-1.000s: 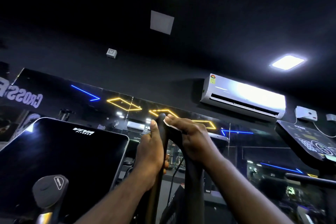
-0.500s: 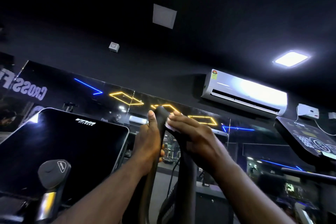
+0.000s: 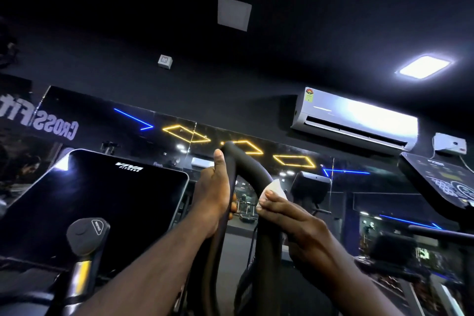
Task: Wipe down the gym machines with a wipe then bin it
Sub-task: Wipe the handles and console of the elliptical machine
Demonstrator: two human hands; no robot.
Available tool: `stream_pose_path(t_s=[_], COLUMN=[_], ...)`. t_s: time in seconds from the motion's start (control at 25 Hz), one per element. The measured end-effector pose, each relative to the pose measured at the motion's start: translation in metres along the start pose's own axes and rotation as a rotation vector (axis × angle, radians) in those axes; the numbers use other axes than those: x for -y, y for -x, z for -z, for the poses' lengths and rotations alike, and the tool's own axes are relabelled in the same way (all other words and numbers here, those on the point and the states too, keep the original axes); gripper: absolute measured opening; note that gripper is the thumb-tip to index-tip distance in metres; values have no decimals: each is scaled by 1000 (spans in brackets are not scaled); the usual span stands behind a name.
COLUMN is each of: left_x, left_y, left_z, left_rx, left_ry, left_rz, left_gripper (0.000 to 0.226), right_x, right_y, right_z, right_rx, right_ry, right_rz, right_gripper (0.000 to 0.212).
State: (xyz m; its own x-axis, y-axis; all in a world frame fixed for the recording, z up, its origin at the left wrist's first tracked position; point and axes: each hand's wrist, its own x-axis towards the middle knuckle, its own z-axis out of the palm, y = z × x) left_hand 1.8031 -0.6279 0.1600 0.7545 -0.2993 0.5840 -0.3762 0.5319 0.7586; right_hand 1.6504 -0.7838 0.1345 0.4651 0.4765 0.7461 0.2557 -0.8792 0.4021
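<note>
A person's left hand [image 3: 215,197] has its grip wrapped round the left side of a black looped handle [image 3: 246,159]. The right hand [image 3: 302,228] grip holds a small white wipe [image 3: 274,188] against the right side. The wipe looks thin, limp and light, best kept bunched under the fingers.

Dim room; ceiling panel [image 3: 424,66] glares; wide-angle edge distortion.

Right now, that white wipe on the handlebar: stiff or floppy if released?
Probably floppy: the wipe creases round the black handlebar under the right hand. Likely very light, as it looks thin and small beside the hand. Released, it would probably slide off the rounded bar, since only that hand pins it.
</note>
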Motion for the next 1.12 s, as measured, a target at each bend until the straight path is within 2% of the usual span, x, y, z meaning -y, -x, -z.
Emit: stream_pose_path(t_s=[0.12,0.2,0.32,0.4,0.44,0.6,0.72,0.84,0.88,1.0,1.12], left_x=[-2,0,1,0,-1,-4,-4,-4,-3,-2,0], left_y=[-1,-3,-2,-2,-1,4,4,3,3,2,1], left_z=[-1,-1,-1,0,-1,-4,-8,-12,-13,-12,-14], left_rx=[-9,-3,-16,-17,-27,-53,-95,-132,-138,-160,-182], left_ry=[-33,-46,-84,-70,-66,-95,-112,-146,-153,-208,-293], left_rz=[15,1,2,6,14,8,-22,-20,-25,-59,-65], left_gripper=[84,84,80,77,75,71,67,66,66,68,62], right_x=[-6,-15,-23,-32,-37,-39,-39,-57,-59,-51,-50], right_y=[-28,-75,-118,-122,-116,-60,-17,-46,-65,-103,-91], right_z=[12,13,-3,-8,-6,-17,-19,-16,-15,-19,-24], right_rx=[-202,-310,-18,12,-25,-270,-351,-450,-418,-147,-116], right_ry=[-6,-65,-247,-604,-742,-945,-1236,-1417,-1472,-1598,-1702], right_rz=[-2,-207,-473,-533,-541,-587,-668,-777,-778,-678,-639], right_gripper=[40,39,50,42,38,33,34,26,25,29,31])
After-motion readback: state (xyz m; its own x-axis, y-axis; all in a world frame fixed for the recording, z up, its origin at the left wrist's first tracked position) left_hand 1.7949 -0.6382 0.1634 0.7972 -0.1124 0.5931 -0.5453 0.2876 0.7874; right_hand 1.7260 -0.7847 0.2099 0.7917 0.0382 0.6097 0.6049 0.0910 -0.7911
